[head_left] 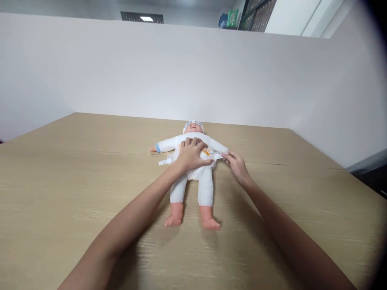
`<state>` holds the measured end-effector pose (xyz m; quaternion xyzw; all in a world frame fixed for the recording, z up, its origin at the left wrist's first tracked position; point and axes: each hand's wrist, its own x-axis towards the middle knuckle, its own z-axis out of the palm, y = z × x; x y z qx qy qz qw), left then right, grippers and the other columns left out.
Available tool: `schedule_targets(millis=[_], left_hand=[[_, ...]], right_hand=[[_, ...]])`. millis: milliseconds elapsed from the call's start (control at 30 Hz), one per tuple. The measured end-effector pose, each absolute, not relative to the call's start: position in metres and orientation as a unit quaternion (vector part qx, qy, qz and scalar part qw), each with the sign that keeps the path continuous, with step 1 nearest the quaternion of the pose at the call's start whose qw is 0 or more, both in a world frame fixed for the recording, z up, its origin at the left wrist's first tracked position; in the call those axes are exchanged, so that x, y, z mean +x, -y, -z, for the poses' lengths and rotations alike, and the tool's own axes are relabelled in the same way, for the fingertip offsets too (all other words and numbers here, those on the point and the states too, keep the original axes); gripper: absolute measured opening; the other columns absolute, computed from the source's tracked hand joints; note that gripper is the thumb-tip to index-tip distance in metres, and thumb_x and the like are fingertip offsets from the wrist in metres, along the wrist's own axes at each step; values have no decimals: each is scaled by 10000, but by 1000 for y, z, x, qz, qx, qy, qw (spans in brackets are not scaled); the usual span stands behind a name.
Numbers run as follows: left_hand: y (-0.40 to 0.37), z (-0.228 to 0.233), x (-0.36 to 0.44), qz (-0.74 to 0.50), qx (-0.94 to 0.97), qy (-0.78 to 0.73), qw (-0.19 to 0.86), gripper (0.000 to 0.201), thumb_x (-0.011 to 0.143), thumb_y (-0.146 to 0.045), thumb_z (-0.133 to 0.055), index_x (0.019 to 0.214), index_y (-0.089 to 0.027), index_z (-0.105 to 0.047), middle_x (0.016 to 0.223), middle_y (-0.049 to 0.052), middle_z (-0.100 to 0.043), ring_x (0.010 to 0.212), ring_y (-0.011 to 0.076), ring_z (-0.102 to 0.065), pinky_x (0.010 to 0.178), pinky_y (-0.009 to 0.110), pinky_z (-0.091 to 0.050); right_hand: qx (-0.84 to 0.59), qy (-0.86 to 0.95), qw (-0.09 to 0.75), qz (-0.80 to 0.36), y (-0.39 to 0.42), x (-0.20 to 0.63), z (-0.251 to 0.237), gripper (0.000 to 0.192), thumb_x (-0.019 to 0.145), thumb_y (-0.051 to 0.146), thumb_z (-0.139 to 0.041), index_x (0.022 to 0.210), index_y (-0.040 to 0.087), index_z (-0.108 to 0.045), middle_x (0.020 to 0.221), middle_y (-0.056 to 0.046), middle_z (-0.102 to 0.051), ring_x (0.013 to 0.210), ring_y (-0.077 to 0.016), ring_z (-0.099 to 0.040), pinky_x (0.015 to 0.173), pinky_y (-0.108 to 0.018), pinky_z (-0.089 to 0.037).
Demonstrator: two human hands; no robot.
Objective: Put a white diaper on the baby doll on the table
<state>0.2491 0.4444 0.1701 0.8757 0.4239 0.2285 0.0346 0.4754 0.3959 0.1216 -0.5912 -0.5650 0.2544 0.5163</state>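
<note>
A baby doll (206,193) in a white outfit and a printed headband lies on its back, feet toward me. Around its hips is a white diaper (196,173) with an orange print at the front. My left hand (193,154) lies spread over the diaper's front and the doll's belly, pressing on it. At the doll's side on the right, my right hand (234,162) pinches a white diaper tab (218,156) that is pulled outward. The other diaper tab (165,162) sticks out loose on the left side.
The doll lies on a wide wood-coloured table (75,173). A pale wall (151,72) rises behind the table's far edge. Over the wall's top, a green packet (232,18) shows in the background. A dark object (370,173) stands beyond the table's right edge.
</note>
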Motion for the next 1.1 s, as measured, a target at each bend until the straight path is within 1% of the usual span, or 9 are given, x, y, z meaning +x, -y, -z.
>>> schedule_targets(millis=[300,367,467,533,633,733,800,967,1100], left_hand=[[-449,-166,247,-219,869,-439,66,787,820,-598,-850,1504,-277,-629,1560,130,-628,1399,438,-498,1157,590,-417],[-450,-165,247,-222,869,-436,75,773,830,-568,-839,1513,-279,-622,1578,125,-624,1413,437,-494,1170,597,-413],[-453,-166,244,-225,867,-434,100,791,830,-538,-842,1541,-284,-607,1608,120,-617,1443,445,-480,1184,617,-419],[-457,-170,237,-231,864,-424,142,836,795,-555,-882,1536,-281,-612,1614,118,-622,1469,455,-471,1210,631,-421],[-467,-178,223,-257,858,-363,256,866,777,-581,-917,1524,-268,-610,1636,116,-620,1531,417,-484,1278,589,-423],[-474,-178,210,-315,822,-286,378,762,886,-564,-843,1524,-241,-581,1662,140,-601,1546,318,-551,1295,484,-455],[-474,-172,201,-376,779,-289,409,672,960,-551,-765,1509,-221,-562,1644,165,-609,1514,276,-599,1274,446,-483],[-460,-137,159,-446,741,-405,296,534,1037,-569,-664,1440,-227,-586,1583,142,-635,1389,246,-651,1201,435,-521],[-450,-112,114,-390,737,-537,128,412,1050,-570,-602,1267,-225,-657,1351,119,-740,1216,294,-677,1227,546,-438]], right_hand=[[-569,635,475,-217,-443,408,-140,333,933,528,-607,742,266,-532,739,-4,-619,766,-229,-561,771,-367,-470],[-563,639,488,-191,-431,407,-134,269,947,509,-631,852,264,-575,857,-29,-677,849,-248,-607,846,-387,-515],[-528,664,519,-99,-405,410,-123,265,1031,491,-608,1096,241,-665,1149,-114,-739,1121,-304,-658,1066,-472,-531],[-493,696,520,-49,-389,410,-115,349,1115,464,-524,1314,225,-683,1384,-157,-719,1345,-323,-627,1221,-532,-465],[-455,745,485,-47,-375,410,-106,491,1176,430,-429,1596,223,-581,1675,-155,-589,1603,-302,-494,1362,-556,-351],[-441,772,455,-57,-374,413,-103,570,1193,429,-365,1711,230,-492,1770,-132,-512,1688,-278,-414,1397,-557,-324],[-433,782,445,-55,-377,418,-102,583,1196,436,-355,1730,240,-484,1785,-113,-501,1698,-272,-404,1403,-555,-319],[-407,794,450,-45,-386,429,-100,559,1200,413,-376,1717,247,-510,1768,-84,-532,1662,-261,-457,1404,-522,-311],[-406,787,463,-39,-386,430,-100,515,1197,395,-396,1664,257,-562,1719,-80,-590,1618,-276,-509,1371,-529,-358]])
